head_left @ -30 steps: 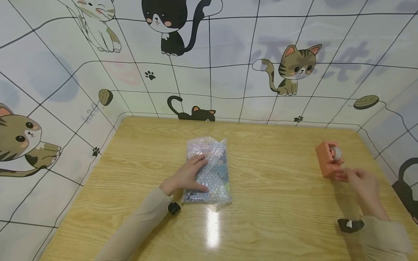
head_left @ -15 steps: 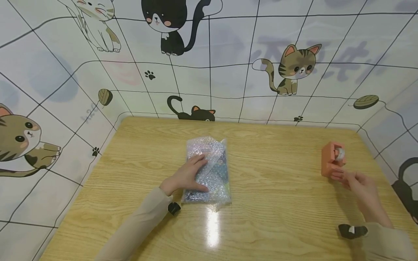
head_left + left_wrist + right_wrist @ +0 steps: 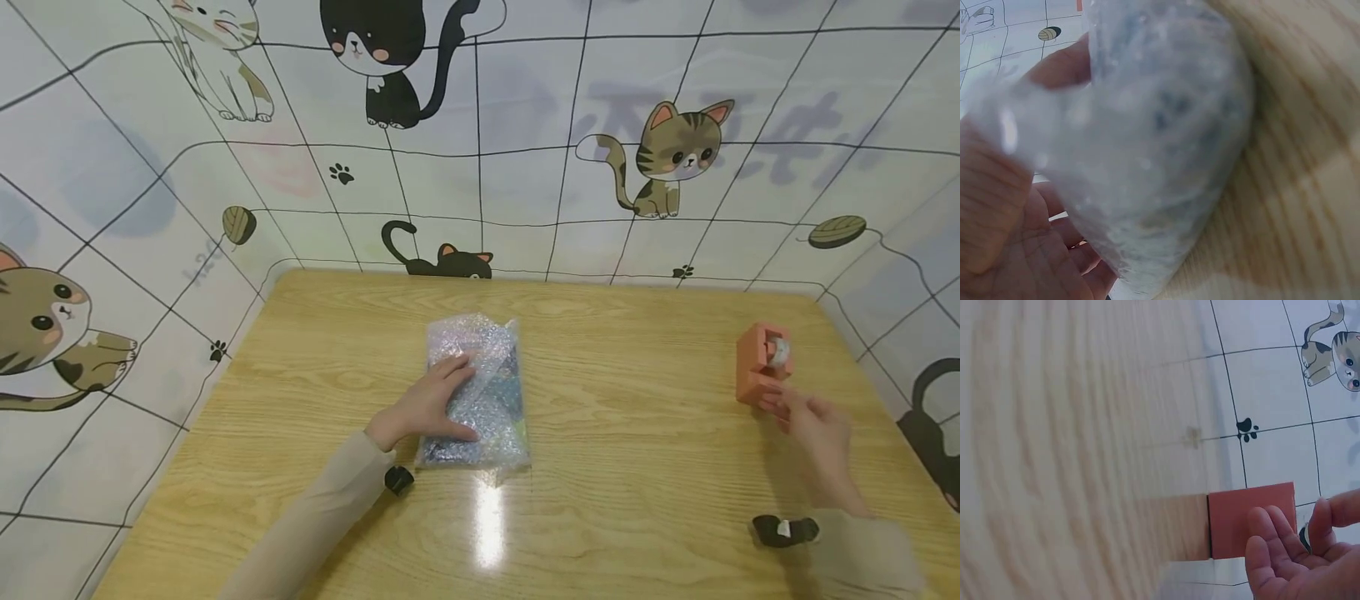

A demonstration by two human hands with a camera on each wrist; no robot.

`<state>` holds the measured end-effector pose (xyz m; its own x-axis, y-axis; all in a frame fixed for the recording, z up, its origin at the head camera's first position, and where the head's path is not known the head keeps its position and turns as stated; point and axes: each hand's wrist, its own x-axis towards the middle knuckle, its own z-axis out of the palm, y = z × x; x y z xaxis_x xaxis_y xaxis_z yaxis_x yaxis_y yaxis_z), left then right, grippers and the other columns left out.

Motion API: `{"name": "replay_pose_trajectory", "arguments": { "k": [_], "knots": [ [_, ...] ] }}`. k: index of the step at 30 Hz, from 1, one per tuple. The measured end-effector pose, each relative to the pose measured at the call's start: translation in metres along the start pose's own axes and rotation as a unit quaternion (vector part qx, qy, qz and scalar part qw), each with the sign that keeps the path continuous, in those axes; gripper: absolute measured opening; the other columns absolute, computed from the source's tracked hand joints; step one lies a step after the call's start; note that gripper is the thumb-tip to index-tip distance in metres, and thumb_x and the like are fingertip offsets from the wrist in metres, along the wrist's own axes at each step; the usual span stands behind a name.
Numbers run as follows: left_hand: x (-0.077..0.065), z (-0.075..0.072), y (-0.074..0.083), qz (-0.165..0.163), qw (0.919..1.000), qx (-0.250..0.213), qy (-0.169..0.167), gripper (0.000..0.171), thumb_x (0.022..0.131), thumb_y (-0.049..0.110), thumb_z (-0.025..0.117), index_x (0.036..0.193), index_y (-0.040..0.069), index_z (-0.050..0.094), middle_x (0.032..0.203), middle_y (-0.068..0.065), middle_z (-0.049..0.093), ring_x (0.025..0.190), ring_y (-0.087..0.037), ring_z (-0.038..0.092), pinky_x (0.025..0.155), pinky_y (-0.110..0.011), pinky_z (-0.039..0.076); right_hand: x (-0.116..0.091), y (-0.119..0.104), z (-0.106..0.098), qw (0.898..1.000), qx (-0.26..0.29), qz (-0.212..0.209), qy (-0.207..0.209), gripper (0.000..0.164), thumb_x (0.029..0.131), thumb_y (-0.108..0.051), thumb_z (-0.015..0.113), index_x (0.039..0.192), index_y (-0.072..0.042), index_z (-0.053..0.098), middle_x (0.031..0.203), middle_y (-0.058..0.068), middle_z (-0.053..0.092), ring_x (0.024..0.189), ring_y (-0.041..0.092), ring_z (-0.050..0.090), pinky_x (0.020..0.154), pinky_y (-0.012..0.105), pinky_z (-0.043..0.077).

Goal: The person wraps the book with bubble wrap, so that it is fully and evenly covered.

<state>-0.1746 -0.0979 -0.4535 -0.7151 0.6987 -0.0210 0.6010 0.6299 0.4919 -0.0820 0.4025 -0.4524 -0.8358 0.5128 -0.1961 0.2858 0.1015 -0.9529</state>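
A flat package in bubble wrap (image 3: pixel 491 400) lies left of the table's middle, bluish contents showing through. My left hand (image 3: pixel 429 406) rests on its left half, fingers and thumb spread; the wrap (image 3: pixel 1154 144) hides part of that hand in the left wrist view. At the right, my right hand (image 3: pixel 813 433) reaches the front end of an orange tape dispenser (image 3: pixel 752 364), which bears a roll of clear tape (image 3: pixel 777 353). Several fingertips (image 3: pixel 1261 520) touch its front face. Thumb and forefinger come close together above that end; whether tape lies between them is too small to tell.
The light wooden table (image 3: pixel 615 467) meets a cat-patterned wall covering (image 3: pixel 525 183) at the back and both sides. A black wrist device (image 3: pixel 399 480) sits at the left cuff, another black wrist device (image 3: pixel 783 531) at the right.
The tape dispenser has turned and shifted slightly right since the first frame. My right hand has drawn slightly back to the left since the middle frame. Left hand and package stay put.
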Motion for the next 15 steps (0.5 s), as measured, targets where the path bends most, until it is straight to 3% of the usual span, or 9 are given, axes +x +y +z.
{"name": "replay_pose_trajectory", "arguments": {
  "k": [3,5,8,10,15],
  "knots": [
    [0.0,0.0,0.001,0.001,1.0,0.0,-0.001,0.099,0.066,0.045,0.082,0.139,-0.005,0.037,0.149,-0.023,0.025,0.138,-0.039,0.02,0.111,-0.051,0.019,-0.006,-0.001,0.007,0.999,0.011,0.018,0.031,0.03,0.097,-0.022,0.047,0.071,-0.012,0.061,0.072,-0.02,0.058,0.067,-0.006,0.056,0.057,0.01,0.047],
    [0.0,-0.001,0.001,0.001,1.0,0.001,-0.001,0.099,0.066,0.045,0.082,0.139,-0.005,0.037,0.149,-0.023,0.025,0.138,-0.039,0.019,0.111,-0.051,0.019,-0.009,-0.001,0.01,0.998,0.048,0.026,0.028,0.032,0.097,-0.018,0.047,0.07,-0.012,0.062,0.071,-0.018,0.06,0.066,-0.004,0.057,0.058,0.01,0.047],
    [-0.001,-0.001,0.002,0.0,1.0,0.003,-0.002,0.098,0.067,0.045,0.081,0.139,-0.004,0.037,0.149,-0.023,0.024,0.138,-0.039,0.019,0.111,-0.051,0.019,-0.011,-0.001,0.012,0.991,0.124,0.039,0.001,0.032,0.097,-0.013,0.045,0.069,-0.009,0.061,0.073,-0.013,0.063,0.066,0.0,0.061,0.059,0.012,0.05],
    [-0.001,-0.002,0.002,0.001,1.0,0.002,-0.002,0.098,0.067,0.045,0.081,0.139,-0.004,0.037,0.149,-0.023,0.025,0.138,-0.039,0.019,0.111,-0.051,0.019,-0.01,0.001,0.012,0.988,0.147,0.043,-0.013,0.032,0.097,-0.011,0.044,0.069,-0.007,0.06,0.072,-0.01,0.064,0.066,0.002,0.063,0.06,0.014,0.051],
    [-0.001,0.0,0.001,0.004,1.0,-0.001,0.003,0.098,0.067,0.045,0.081,0.139,-0.005,0.037,0.149,-0.024,0.025,0.137,-0.04,0.02,0.111,-0.051,0.02,-0.001,0.005,0.008,0.987,0.14,0.048,-0.061,0.028,0.099,-0.013,0.041,0.079,-0.009,0.06,0.073,-0.01,0.065,0.068,0.002,0.066,0.061,0.016,0.053]
  ]
}}
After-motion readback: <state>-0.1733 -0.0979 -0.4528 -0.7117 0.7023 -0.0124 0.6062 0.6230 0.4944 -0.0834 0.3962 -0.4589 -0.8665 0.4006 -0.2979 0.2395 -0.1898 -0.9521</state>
